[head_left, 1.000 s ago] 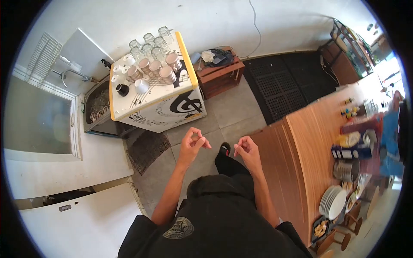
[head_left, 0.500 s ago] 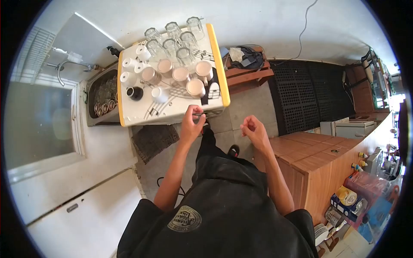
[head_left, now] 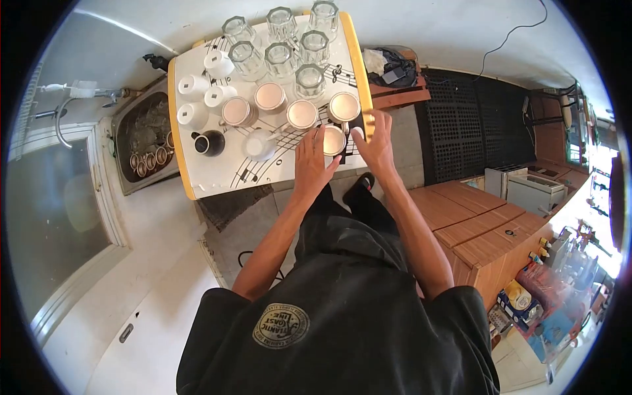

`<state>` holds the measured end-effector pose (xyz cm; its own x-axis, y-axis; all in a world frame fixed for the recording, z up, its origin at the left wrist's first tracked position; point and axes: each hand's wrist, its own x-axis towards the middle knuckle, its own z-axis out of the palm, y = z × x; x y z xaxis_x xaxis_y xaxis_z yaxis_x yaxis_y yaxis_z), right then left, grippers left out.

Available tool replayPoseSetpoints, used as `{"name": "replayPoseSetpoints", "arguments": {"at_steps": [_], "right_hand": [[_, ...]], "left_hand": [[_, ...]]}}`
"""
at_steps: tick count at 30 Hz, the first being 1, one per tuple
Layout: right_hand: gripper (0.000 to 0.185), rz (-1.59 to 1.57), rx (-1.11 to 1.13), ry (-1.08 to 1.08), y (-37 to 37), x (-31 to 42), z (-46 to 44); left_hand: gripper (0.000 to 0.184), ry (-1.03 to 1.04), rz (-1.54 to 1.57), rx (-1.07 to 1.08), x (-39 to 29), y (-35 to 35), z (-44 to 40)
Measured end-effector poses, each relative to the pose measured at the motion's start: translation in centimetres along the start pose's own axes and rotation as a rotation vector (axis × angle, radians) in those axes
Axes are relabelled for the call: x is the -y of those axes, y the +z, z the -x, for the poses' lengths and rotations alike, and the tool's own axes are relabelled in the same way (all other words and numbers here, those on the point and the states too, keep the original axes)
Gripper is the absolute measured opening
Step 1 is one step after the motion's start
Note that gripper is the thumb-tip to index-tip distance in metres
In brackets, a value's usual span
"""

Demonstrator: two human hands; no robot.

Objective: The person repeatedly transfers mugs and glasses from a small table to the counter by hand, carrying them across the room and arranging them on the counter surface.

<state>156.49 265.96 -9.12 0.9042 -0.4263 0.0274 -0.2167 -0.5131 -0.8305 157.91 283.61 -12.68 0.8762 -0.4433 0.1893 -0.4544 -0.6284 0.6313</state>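
Observation:
My left hand point(head_left: 314, 163) is at the near edge of the white table point(head_left: 224, 172), fingers spread, beside a pinkish upturned mug point(head_left: 334, 141) and close to or touching its left side. My right hand point(head_left: 378, 143) is open at the table's right corner, thumb near that same mug, fingers by the yellow edging. Just behind stands another pinkish mug point(head_left: 344, 106), with a third point(head_left: 302, 114) to its left. A clear cup point(head_left: 259, 145) and a black mug point(head_left: 209, 143) sit further left. Several upturned glasses point(head_left: 280, 59) fill the back.
White cups point(head_left: 192, 116) stand along the table's left side. Beyond is a sink point(head_left: 140, 169) with glassware in it. A wooden crate point(head_left: 397, 99) with a black bag is at the back right. A wooden counter point(head_left: 471, 227) runs along my right.
The table and its mugs are nearer in view. Both hands have moved forward from over the floor to the table's near right corner, and their fingers have spread.

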Motion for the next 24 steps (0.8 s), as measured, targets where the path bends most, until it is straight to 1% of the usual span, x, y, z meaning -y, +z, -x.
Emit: {"name": "replayPoseSetpoints", "arguments": {"at_steps": [1,3,4,6,7,8,10,14,16,17,19,22,24], "right_hand": [[0.05,-0.002,0.004,0.004,0.6,-0.3,-0.8],[0.071,0.115,-0.015,-0.167,1.9,-0.7,-2.5],[0.071,0.112,-0.017,-0.163,2.4,-0.9,-3.0],[0.081,0.167,0.072,-0.111,3.2,-1.1,-3.7],[0.083,0.192,0.128,-0.019,3.4,-1.2,-4.1],[0.083,0.187,0.129,-0.013,3.7,-1.1,-4.4],[0.084,0.273,0.165,0.045,4.0,-1.0,-5.1],[0.081,0.247,0.134,0.036,4.7,-1.3,-5.6],[0.079,0.144,0.079,-0.021,5.0,-1.8,-5.6],[0.079,0.143,0.077,-0.019,5.1,-2.1,-5.4],[0.082,0.029,0.022,-0.084,5.1,-2.7,-5.1],[0.08,-0.04,0.07,-0.015,4.9,-3.1,-4.8],[0.079,-0.015,0.083,-0.024,4.7,-3.3,-4.9]], "left_hand": [[0.088,-0.005,0.014,0.006,-0.1,0.0,-0.4],[0.088,0.017,0.018,-0.002,0.0,0.0,-1.0],[0.088,0.018,0.015,0.004,0.2,0.2,-1.2],[0.088,-0.018,0.011,0.04,0.3,0.4,-1.5],[0.087,-0.016,0.01,0.046,0.2,0.4,-1.5],[0.087,-0.017,0.006,0.053,0.2,0.4,-1.6],[0.086,-0.034,0.069,0.063,0.2,0.5,-2.0],[0.084,-0.035,0.128,0.059,0.2,0.7,-2.3],[0.083,-0.093,0.133,0.095,0.2,0.6,-2.4],[0.083,-0.091,0.132,0.098,0.1,0.5,-2.4],[0.079,-0.152,0.157,0.114,0.2,0.6,-2.4],[0.077,-0.145,0.183,0.103,0.7,0.9,-2.3],[0.077,-0.129,0.179,0.096,1.0,1.0,-2.2]]}}
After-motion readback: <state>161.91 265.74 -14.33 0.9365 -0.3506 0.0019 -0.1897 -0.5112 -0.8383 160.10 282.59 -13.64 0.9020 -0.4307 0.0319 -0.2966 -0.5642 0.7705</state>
